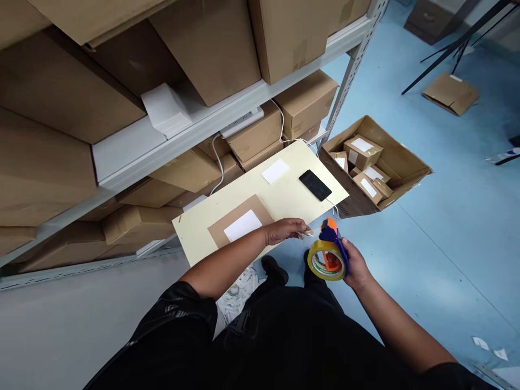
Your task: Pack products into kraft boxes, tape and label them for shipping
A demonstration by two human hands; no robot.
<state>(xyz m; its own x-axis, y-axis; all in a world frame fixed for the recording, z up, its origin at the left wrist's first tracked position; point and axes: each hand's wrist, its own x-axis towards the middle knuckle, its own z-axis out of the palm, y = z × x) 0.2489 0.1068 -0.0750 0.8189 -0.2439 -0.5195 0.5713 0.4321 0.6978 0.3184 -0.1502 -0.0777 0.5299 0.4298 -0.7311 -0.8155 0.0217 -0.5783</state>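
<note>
My right hand (356, 264) grips a tape dispenser (331, 234) with a blue and orange body. A wide roll of yellowish packing tape sits on it, facing me. Close by on the left, my left hand (287, 230) has its fingers pinched on a small crumpled strip of clear tape (305, 234), just short of the dispenser's head. Whether that strip joins the roll cannot be made out. Behind my left forearm, a brown cardboard piece (219, 229) lies on the cream tabletop (284, 196) with a white label (242, 225), partly covered by the arm.
A black phone (315, 185) with a cable and a white paper (275, 171) lie on the table. At its right stands a large open carton (406, 162) holding several labelled boxes. Shelving (260, 97) full of cartons runs along the left. White scraps (239, 292) lie below the table.
</note>
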